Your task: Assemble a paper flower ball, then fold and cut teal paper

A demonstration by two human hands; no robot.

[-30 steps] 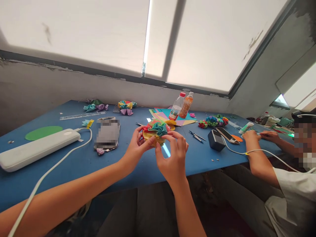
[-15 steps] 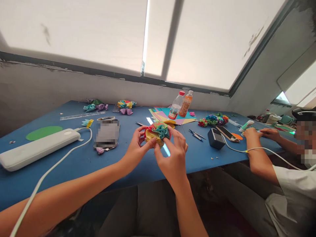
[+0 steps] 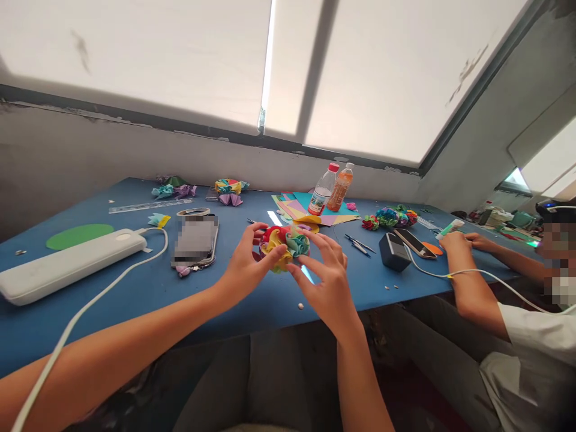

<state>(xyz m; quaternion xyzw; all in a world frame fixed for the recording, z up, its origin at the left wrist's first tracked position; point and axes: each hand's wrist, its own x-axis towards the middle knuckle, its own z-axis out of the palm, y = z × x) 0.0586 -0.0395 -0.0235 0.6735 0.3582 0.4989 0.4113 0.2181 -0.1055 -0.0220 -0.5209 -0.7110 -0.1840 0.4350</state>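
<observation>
Both my hands hold a ball of folded coloured paper (image 3: pixel 283 245), red, yellow and teal, a little above the blue table (image 3: pixel 135 288). My left hand (image 3: pixel 245 264) grips its left side with thumb and fingers curled round it. My right hand (image 3: pixel 326 279) pinches its right and lower edge with the fingertips, the other fingers spread. A small pale bit (image 3: pixel 300 306) lies on the table under my right hand.
A white power bank (image 3: pixel 67 267) with a cable and a phone (image 3: pixel 195 241) lie to the left. Two bottles (image 3: pixel 330 191) stand on coloured paper sheets (image 3: pixel 310 211) at the back. Paper flowers (image 3: pixel 389 219), tweezers (image 3: pixel 357 245) and a dark box (image 3: pixel 393 252) are to the right, beside another person's hands (image 3: pixel 454 245).
The paper ball has turned in my hands, its red side now up. My right hand has shifted lower and to the right with fingers more spread.
</observation>
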